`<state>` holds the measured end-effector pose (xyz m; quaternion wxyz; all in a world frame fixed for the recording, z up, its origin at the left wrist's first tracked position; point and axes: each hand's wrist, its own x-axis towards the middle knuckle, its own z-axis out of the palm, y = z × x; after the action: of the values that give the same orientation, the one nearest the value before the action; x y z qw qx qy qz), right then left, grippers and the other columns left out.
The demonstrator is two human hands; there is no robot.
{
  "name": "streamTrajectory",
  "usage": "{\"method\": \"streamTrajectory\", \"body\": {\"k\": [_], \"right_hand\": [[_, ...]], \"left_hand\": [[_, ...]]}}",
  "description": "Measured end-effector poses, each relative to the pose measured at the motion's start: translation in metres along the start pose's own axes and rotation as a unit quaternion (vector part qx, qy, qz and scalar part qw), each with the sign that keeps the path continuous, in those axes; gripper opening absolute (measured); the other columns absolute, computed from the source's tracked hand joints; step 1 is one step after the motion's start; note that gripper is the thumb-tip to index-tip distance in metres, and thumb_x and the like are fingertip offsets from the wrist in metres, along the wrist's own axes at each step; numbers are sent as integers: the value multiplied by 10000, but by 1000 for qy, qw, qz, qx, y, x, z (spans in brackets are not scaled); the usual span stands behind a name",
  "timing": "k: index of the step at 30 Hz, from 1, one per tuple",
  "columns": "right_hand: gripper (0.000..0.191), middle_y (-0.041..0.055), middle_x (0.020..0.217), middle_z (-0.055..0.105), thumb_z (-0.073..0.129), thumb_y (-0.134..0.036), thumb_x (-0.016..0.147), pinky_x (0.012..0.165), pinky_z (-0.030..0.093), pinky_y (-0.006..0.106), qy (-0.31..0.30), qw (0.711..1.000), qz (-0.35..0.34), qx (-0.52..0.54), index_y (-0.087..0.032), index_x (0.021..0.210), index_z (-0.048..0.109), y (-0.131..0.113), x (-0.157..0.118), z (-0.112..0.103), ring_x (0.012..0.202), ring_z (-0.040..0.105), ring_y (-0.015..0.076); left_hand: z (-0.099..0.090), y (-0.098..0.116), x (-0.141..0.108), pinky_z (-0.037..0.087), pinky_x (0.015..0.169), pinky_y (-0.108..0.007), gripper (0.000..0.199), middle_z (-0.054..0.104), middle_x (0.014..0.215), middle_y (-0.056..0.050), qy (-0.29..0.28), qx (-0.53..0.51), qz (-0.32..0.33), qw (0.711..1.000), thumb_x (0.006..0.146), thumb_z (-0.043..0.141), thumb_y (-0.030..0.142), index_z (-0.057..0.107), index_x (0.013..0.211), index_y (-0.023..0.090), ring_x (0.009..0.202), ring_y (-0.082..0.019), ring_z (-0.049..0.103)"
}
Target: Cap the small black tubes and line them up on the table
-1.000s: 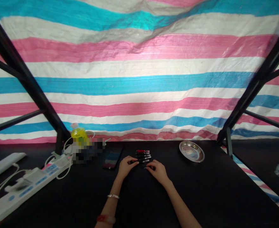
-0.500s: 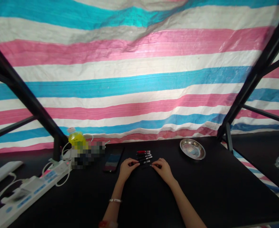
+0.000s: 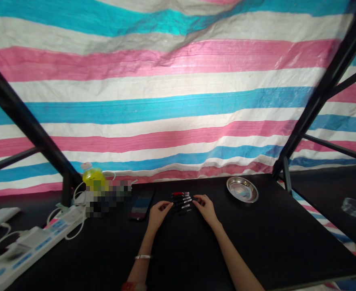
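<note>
Black table fills the near field, striped tarp behind it. Nearest: two bare forearms coming in from the bottom edge, thin bracelet on the left wrist.

Left hand rests palm down on the table, fingers loosely curled, fingertips touching the left ends of the row of pens. Cannot tell whether it pinches one. Right hand sits palm down at the right ends of the same row, fingers half curled, tips just beside or touching the pens; grip not visible, too small to tell.

Pens lie side by side on the table between the two hands, mid-table, roughly parallel to the far edge. Mostly black ones, with a red pen at the far side of the row.

Left of the left hand: phone flat on the table, screen up, near the pens but apart. Further left: white power strip with white cables plugged in, running toward the near left corner. Behind it a yellow bottle near the far edge, next to a blurred patch.

Right of the pens, well apart: round metal dish near the far edge.

Far: black frame posts slanting up on both sides, pink, white and blue striped tarp across the whole background.
</note>
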<state>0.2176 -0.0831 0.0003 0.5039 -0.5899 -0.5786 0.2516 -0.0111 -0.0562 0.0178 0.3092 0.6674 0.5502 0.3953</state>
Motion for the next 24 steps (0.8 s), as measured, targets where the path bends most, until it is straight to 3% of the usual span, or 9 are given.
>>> {"method": "streamTrajectory", "body": {"k": [6, 11, 15, 20, 24], "right_hand": [[215, -8, 722, 555, 685, -325, 683, 655, 419, 259, -79, 995, 1, -63, -211, 863, 713, 1, 20, 0, 686, 546, 148], [145, -1, 765, 557, 656, -295, 727, 663, 427, 250, -64, 995, -13, -76, -223, 840, 712, -3, 7, 2, 693, 556, 139], [130, 9, 791, 566, 628, -274, 757, 673, 427, 253, -53, 995, -30, -80, -229, 847, 710, -8, -4, 3, 717, 558, 145], [179, 10, 754, 588, 587, -324, 784, 606, 419, 245, -44, 998, -20, -35, -211, 849, 709, -9, -5, 2, 631, 524, 131], [239, 18, 727, 629, 592, -378, 766, 580, 424, 255, -26, 999, 1, 42, -186, 842, 712, -7, -4, 2, 582, 502, 128]], "left_hand": [[0, 2, -1, 369, 533, -252, 326, 624, 642, -26, -2, 18, 22, 1000, 666, 648, 478, 718, 726, 165, 554, -132, 490], [-1, 6, -3, 371, 541, -260, 334, 625, 633, -39, -18, 33, 42, 998, 646, 664, 512, 725, 645, 183, 565, -141, 501], [-1, 7, -5, 394, 578, -276, 345, 643, 690, -49, -32, 47, 51, 997, 606, 697, 522, 734, 711, 196, 632, -170, 527], [-1, 8, -12, 437, 744, -349, 319, 667, 796, -52, -59, 55, 66, 995, 565, 740, 477, 735, 768, 230, 747, -214, 568], [0, 11, -16, 365, 925, -429, 235, 665, 832, -36, -73, 72, 63, 993, 597, 735, 425, 741, 768, 264, 808, -224, 579]]}}
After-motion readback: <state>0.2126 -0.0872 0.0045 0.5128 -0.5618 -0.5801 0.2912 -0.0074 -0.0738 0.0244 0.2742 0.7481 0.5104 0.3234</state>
